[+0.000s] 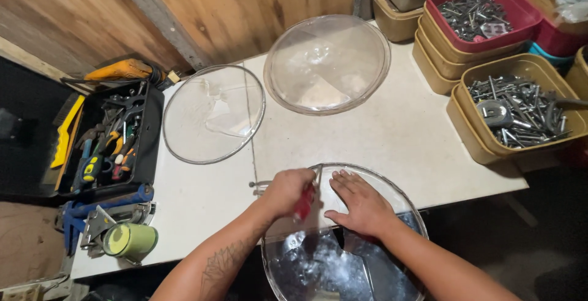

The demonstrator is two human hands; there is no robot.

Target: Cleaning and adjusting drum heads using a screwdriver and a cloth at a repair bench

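Glass lid (392,194) at table (398,135) edge: right hand (362,205) flat, fingers spread on it; left hand (286,192) fisted round red-handled tool (304,203), prob. a screwdriver.

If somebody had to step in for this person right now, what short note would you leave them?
Left hand: closed on a red-handled tool, its tip at the rim of the near clear dome.
Right hand: flat on that dome, steadying it.
Two more clear domes lie further back on the white table.
Screw tubs sit to the right, tool tray to the left.
What is done or left on the domes cannot be told.
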